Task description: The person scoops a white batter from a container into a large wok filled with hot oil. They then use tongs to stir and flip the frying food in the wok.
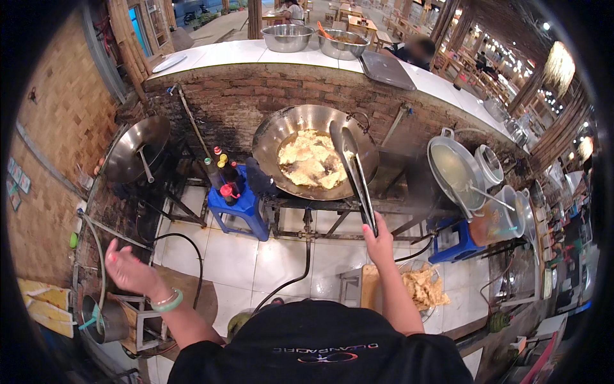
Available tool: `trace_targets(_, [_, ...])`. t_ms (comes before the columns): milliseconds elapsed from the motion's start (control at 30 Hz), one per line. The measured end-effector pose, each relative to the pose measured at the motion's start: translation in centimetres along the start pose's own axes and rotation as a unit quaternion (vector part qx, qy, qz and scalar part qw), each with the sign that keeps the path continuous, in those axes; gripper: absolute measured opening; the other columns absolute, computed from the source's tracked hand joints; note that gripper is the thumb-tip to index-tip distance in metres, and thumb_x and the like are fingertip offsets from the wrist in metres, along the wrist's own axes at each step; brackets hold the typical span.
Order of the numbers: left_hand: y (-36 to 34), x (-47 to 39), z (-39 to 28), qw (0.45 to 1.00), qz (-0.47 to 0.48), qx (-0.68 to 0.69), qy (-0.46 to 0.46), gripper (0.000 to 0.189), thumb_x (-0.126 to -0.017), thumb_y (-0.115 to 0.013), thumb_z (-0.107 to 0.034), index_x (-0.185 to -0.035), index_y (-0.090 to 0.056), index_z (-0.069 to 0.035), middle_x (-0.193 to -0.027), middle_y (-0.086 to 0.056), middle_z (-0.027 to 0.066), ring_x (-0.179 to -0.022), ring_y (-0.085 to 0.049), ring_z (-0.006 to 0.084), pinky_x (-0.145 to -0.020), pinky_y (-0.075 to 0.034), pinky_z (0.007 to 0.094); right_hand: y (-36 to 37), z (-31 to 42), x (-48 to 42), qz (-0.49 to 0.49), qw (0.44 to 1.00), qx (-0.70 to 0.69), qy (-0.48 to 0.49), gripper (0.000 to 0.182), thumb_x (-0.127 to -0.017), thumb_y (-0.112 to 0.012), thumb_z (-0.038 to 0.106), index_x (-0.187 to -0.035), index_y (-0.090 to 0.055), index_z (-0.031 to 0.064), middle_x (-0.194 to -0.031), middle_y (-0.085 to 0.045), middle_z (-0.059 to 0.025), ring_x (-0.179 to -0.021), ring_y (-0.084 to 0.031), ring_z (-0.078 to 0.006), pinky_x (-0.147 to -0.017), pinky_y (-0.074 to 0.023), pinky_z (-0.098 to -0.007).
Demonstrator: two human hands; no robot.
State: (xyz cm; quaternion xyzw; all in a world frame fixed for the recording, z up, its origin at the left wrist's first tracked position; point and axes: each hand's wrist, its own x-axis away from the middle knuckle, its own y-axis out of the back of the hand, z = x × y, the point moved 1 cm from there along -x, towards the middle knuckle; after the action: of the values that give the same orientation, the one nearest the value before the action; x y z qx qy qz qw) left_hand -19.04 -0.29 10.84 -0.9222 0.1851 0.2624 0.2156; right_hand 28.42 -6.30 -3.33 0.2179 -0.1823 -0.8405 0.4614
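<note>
My right hand (pixel 380 240) grips the handle end of long metal tongs (pixel 354 168). Their broad heads lie over the right side of a large steel wok (pixel 268 139), and nothing shows clearly between them. Pale golden fritters (pixel 307 161) fry in bubbling oil in the wok, which sits on a metal burner frame. My left hand (pixel 132 271) is raised out to the left, fingers apart and slightly curled, holding nothing. A bangle circles that wrist. Below my right forearm, a wire strainer basket (pixel 424 314) holds browned fried pieces (pixel 424 288).
Sauce bottles (pixel 225 173) crowd a blue plastic stool (pixel 240 221) left of the burner. A second wok (pixel 139 149) with a ladle stands further left. On the right are a pot of liquid (pixel 453 165) and a plastic tub (pixel 494 223). Gas hoses (pixel 307 264) cross the tiled floor.
</note>
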Motion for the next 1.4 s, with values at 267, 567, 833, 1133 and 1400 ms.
trace_targets(267, [-1.8, 11.4, 4.2, 0.975, 0.179, -0.011, 0.128, 0.026, -0.097, -0.045, -0.025, -0.090, -0.060, -0.004, -0.072, -0.051, -0.0024, -0.060, -0.041, 0.0033, -0.053, -0.031, 0.0183, 2.3, -5.2, 2.1, 0.051, 0.996, -0.061, -0.049, 0.048, -0.087, -0.062, 0.026, -0.123, -0.048, -0.0030, -0.099, -0.064, -0.0180, -0.095, -0.061, -0.0230, -0.084, -0.0455, -0.0331])
trace_targets(567, [-8.9, 18.1, 1.1, 0.916, 0.322, 0.103, 0.214, 0.016, -0.095, -0.050, -0.017, -0.090, -0.059, -0.004, -0.077, -0.052, -0.0052, -0.062, -0.042, 0.0008, -0.056, -0.035, 0.0165, 4.5, -3.7, 1.7, 0.096, 0.989, 0.071, -0.082, 0.052, -0.084, -0.063, 0.029, -0.125, -0.046, 0.0010, -0.091, -0.063, -0.0235, -0.082, -0.064, -0.0347, -0.072, -0.0493, -0.0373])
trace_targets(833, [-10.3, 24.7, 1.4, 0.877, 0.443, 0.079, 0.170, 0.014, -0.094, -0.052, -0.015, -0.097, -0.058, -0.003, -0.082, -0.055, -0.0025, -0.072, -0.046, 0.0035, -0.063, -0.040, 0.0187, 9.1, -0.8, 7.4, -0.008, 0.997, 0.057, 0.059, 0.049, -0.084, -0.062, 0.020, -0.126, -0.045, 0.0018, -0.095, -0.062, -0.0198, -0.083, -0.063, -0.0291, -0.075, -0.0483, -0.0343])
trace_targets(1133, [-9.9, 29.7, -0.1, 0.722, 0.620, 0.135, 0.276, 0.013, -0.092, -0.056, -0.015, -0.101, -0.058, -0.006, -0.070, -0.049, -0.0062, -0.062, -0.040, 0.0014, -0.053, -0.035, 0.0204, 8.4, -8.9, 14.6, -0.123, 0.966, -0.145, -0.174, 0.048, -0.088, -0.059, 0.027, -0.126, -0.046, 0.0012, -0.081, -0.057, -0.0044, -0.057, -0.050, -0.0117, -0.050, -0.0412, -0.0238])
trace_targets(1400, [-4.1, 28.3, -0.5, 0.578, 0.745, 0.225, 0.245, 0.024, -0.090, -0.056, -0.014, -0.113, -0.053, -0.007, -0.058, -0.040, -0.0045, -0.054, -0.035, 0.0038, -0.050, -0.032, 0.0220, 8.7, -3.3, 22.2, -0.314, 0.913, -0.165, -0.199, 0.042, -0.092, -0.047, 0.047, -0.101, -0.046, 0.0060, -0.060, -0.039, 0.0007, -0.038, -0.035, -0.0075, -0.033, -0.0283, -0.0199])
